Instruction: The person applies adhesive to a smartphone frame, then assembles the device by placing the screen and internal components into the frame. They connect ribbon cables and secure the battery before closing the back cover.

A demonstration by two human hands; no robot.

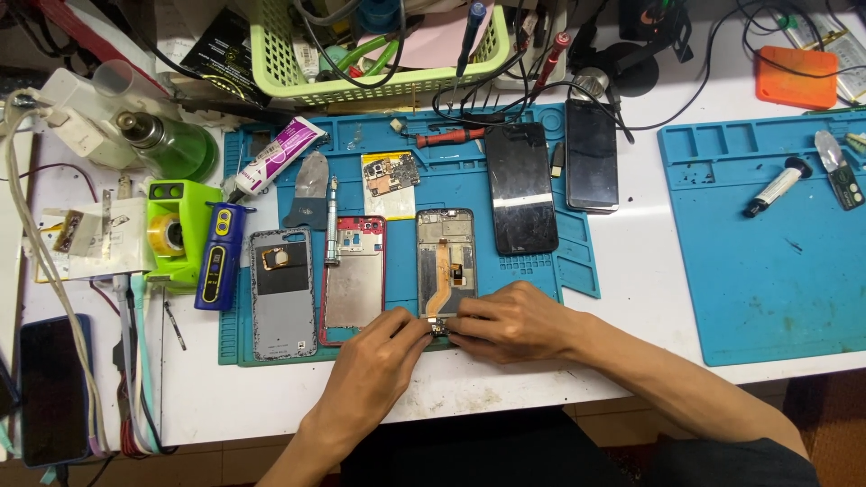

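An opened phone frame (445,257) with an orange flex cable lies on the blue repair mat (469,185). My left hand (379,356) and my right hand (510,320) meet at its lower end, fingertips pinched on a small dark part (440,330) at the bottom edge. To its left lie a red phone frame (354,275) and a grey back cover (282,290). A small circuit board (390,176) rests higher on the mat.
Two dark phone screens (520,185) (592,153) lie at the mat's upper right. A blue tool (216,257), green tape holder (178,230), glue tube (275,155) and green basket (379,45) crowd the left and back. A second blue mat (767,271) lies right.
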